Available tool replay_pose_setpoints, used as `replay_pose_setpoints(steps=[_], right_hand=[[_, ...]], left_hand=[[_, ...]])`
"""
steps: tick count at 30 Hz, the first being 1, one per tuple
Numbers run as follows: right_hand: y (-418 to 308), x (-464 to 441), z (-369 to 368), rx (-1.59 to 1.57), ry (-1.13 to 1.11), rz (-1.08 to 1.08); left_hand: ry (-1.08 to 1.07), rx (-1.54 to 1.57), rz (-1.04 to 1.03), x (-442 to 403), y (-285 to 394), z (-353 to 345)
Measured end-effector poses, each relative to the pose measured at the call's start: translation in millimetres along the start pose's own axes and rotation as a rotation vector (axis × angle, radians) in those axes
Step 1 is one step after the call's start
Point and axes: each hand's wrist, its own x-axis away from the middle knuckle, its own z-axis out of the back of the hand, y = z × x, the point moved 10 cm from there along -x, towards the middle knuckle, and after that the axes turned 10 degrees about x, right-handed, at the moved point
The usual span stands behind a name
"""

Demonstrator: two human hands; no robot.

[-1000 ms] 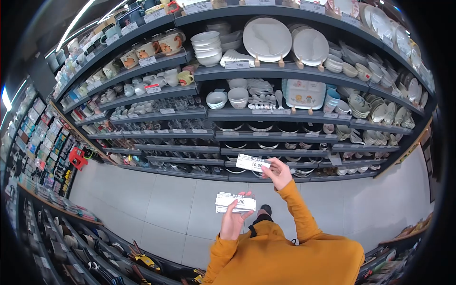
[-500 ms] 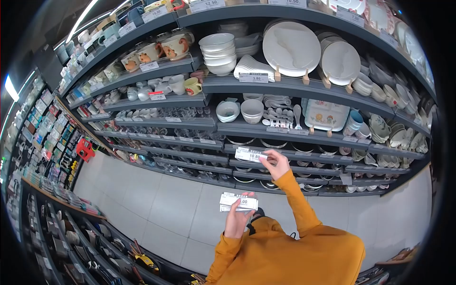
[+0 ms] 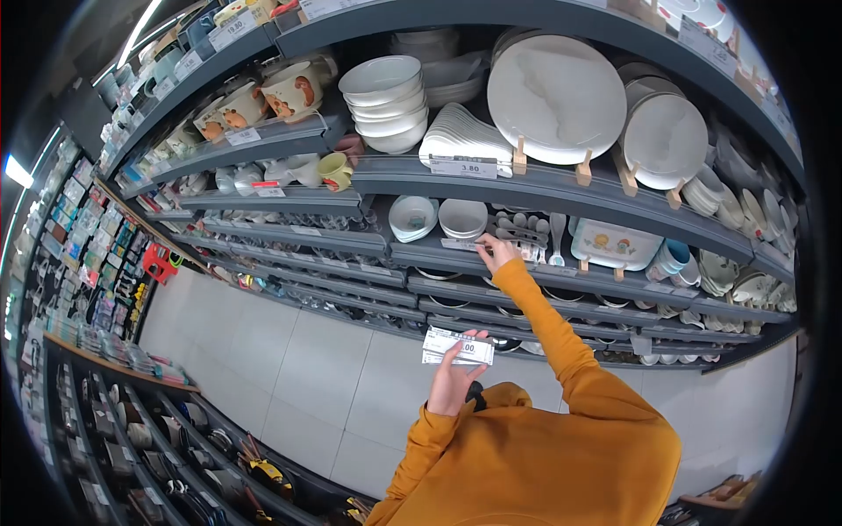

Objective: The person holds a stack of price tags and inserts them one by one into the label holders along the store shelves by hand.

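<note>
My left hand (image 3: 450, 386) is closed around a small stack of white price tags (image 3: 458, 347), with the thumb across the printed front. My right hand (image 3: 500, 252) reaches to the front edge of the middle shelf. Its fingers pinch the right end of a single price tag (image 3: 460, 245), which lies along the shelf edge; whether it sits fully in the holder I cannot tell. Just behind that tag stand stacked white bowls (image 3: 463, 217) and a patterned bowl (image 3: 413, 217). White spoons (image 3: 524, 226) lie to the right of the bowls.
Above are stacked bowls (image 3: 382, 81), a large round plate (image 3: 558, 98) on a wooden stand and a shelf label (image 3: 463, 167). A divided tray (image 3: 617, 243) and blue cups (image 3: 672, 256) stand at right. Another shelf unit (image 3: 158, 438) runs along the lower left.
My right hand has moved up and forward with its price tag to the shelf edge. The left hand with its stack has risen slightly, and the view is nearer the shelves.
</note>
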Motion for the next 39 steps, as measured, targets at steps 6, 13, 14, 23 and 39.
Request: replay_pose_setpoints(steps=[6,13,14,23,39], right_hand=[[14,-7,-29,-0.123,-0.109,0.051],[-6,2,-9,-0.110,-0.113,0.148],[-6,4,-11,-0.066,-0.142,0.142],[-10,3,-13,0.005,-0.031,0.270],[-24,2,-20,0.157,-0.045,0.323]], left_hand=[[0.022,0.017,0.022,-25,-4,7],[0.002,-0.055,0.048,-35,3,-6],[0.011,-0.057,0.045,-35,5,-6],[0.031,0.012,-0.006,-29,14,9],[0.006,-0.035,0.073,31,27,42]])
